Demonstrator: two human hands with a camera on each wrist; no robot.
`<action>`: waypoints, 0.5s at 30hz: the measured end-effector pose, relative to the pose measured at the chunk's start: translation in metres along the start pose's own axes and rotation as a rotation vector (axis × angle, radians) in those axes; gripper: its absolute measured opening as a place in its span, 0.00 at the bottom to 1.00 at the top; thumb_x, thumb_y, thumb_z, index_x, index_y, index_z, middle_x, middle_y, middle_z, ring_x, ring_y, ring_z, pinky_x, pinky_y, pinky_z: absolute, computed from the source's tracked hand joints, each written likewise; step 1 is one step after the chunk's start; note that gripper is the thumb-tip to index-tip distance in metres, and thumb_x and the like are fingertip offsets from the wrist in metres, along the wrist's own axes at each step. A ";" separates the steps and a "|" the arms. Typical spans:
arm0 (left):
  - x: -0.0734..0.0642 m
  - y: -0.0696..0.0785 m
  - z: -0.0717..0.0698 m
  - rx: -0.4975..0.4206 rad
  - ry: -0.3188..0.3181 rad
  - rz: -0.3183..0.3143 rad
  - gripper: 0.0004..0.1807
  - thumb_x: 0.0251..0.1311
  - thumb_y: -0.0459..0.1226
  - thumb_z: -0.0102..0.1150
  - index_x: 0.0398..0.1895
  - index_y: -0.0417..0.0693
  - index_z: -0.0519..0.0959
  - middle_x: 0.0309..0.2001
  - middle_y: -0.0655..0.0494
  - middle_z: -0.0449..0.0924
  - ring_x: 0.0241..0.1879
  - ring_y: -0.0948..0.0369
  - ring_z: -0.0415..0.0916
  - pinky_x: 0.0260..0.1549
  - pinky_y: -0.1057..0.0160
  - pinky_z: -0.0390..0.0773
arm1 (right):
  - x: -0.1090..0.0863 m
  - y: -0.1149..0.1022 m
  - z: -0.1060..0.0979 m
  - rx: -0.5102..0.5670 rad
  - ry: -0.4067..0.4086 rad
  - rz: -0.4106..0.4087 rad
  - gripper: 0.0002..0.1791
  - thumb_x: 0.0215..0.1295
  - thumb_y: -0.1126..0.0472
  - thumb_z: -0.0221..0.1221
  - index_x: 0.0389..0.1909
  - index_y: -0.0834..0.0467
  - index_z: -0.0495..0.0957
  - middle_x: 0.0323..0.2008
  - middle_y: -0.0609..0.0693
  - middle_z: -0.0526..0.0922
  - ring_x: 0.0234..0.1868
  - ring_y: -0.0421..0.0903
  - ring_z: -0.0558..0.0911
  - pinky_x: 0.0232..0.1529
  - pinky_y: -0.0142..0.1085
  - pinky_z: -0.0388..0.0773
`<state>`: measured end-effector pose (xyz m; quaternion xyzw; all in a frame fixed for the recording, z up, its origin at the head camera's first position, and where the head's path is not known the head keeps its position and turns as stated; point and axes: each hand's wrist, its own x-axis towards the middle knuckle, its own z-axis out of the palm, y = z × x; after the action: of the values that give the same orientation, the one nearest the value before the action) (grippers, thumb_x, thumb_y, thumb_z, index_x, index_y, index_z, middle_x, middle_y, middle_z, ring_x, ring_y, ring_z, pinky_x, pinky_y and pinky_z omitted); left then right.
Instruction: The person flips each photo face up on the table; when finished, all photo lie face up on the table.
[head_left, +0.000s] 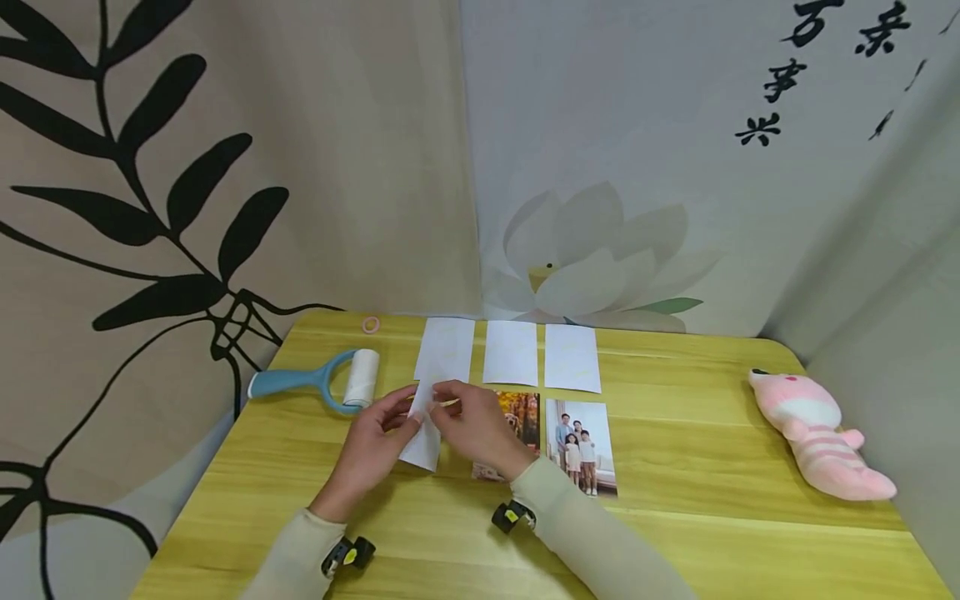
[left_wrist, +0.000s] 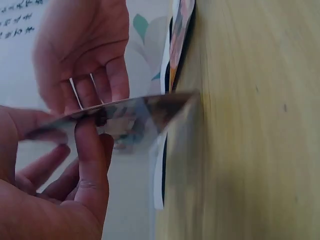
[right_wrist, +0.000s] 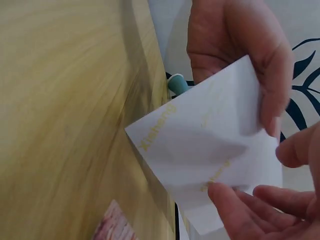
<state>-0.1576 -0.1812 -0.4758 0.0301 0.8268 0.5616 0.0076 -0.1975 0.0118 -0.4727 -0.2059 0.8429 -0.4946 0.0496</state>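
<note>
Both hands hold a photo print [head_left: 422, 447] tilted up over the left part of the table, its white back towards the head camera. Yellow lettering runs across that back [right_wrist: 190, 145] in the right wrist view; the left wrist view shows the blurred picture side [left_wrist: 132, 120]. My left hand [head_left: 367, 454] grips the left edge between thumb and fingers. The right hand [head_left: 480, 423] pinches the right edge higher up. Partly behind the right hand lies a photo in autumn colours [head_left: 527, 411]. A family photo [head_left: 581, 446] lies to its right.
Three white cards [head_left: 512, 353] lie in a row along the table's back. A blue-handled lint roller [head_left: 288, 382] with a white roll lies left of the hands. Behind it is a small pink ring [head_left: 371, 325]. A pink plush toy [head_left: 821, 433] lies at the right.
</note>
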 end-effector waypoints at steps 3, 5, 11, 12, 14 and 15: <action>-0.001 0.003 0.005 0.018 -0.051 0.023 0.27 0.75 0.44 0.64 0.75 0.58 0.75 0.70 0.53 0.78 0.62 0.49 0.81 0.52 0.65 0.83 | -0.004 -0.001 -0.004 0.024 0.022 0.006 0.24 0.80 0.49 0.55 0.68 0.56 0.80 0.57 0.53 0.89 0.45 0.44 0.91 0.42 0.33 0.87; -0.002 0.006 0.008 0.023 -0.086 0.035 0.29 0.74 0.48 0.65 0.75 0.63 0.74 0.72 0.57 0.76 0.63 0.50 0.80 0.51 0.64 0.84 | -0.006 -0.001 -0.007 0.049 0.028 0.015 0.25 0.81 0.46 0.54 0.68 0.55 0.80 0.56 0.52 0.89 0.44 0.42 0.91 0.40 0.33 0.87; -0.001 0.011 0.017 0.040 -0.121 0.124 0.33 0.71 0.46 0.68 0.77 0.63 0.71 0.71 0.52 0.73 0.61 0.50 0.77 0.42 0.65 0.84 | -0.009 0.001 -0.014 0.118 0.033 0.038 0.24 0.81 0.45 0.54 0.66 0.55 0.81 0.51 0.53 0.90 0.40 0.42 0.92 0.35 0.33 0.87; 0.000 0.011 0.019 0.053 -0.115 0.137 0.33 0.70 0.44 0.70 0.77 0.62 0.72 0.71 0.51 0.72 0.59 0.51 0.77 0.40 0.65 0.84 | -0.010 0.001 -0.015 0.118 0.034 0.037 0.24 0.81 0.47 0.54 0.66 0.55 0.81 0.50 0.54 0.91 0.40 0.42 0.92 0.35 0.33 0.87; 0.001 0.011 0.022 0.090 -0.102 0.159 0.34 0.69 0.43 0.71 0.77 0.61 0.72 0.71 0.50 0.71 0.57 0.52 0.77 0.37 0.67 0.83 | -0.011 0.002 -0.018 0.100 0.035 0.033 0.22 0.81 0.50 0.54 0.66 0.56 0.81 0.48 0.54 0.91 0.39 0.41 0.91 0.34 0.33 0.87; 0.001 0.011 0.023 0.108 -0.093 0.168 0.34 0.68 0.42 0.72 0.76 0.60 0.72 0.71 0.49 0.70 0.56 0.52 0.77 0.36 0.67 0.82 | -0.012 0.002 -0.019 0.093 0.035 0.035 0.21 0.81 0.52 0.54 0.66 0.56 0.81 0.47 0.54 0.91 0.38 0.41 0.91 0.34 0.33 0.86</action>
<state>-0.1572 -0.1553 -0.4741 0.1258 0.8491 0.5130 -0.0030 -0.1926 0.0329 -0.4657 -0.1801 0.8233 -0.5356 0.0531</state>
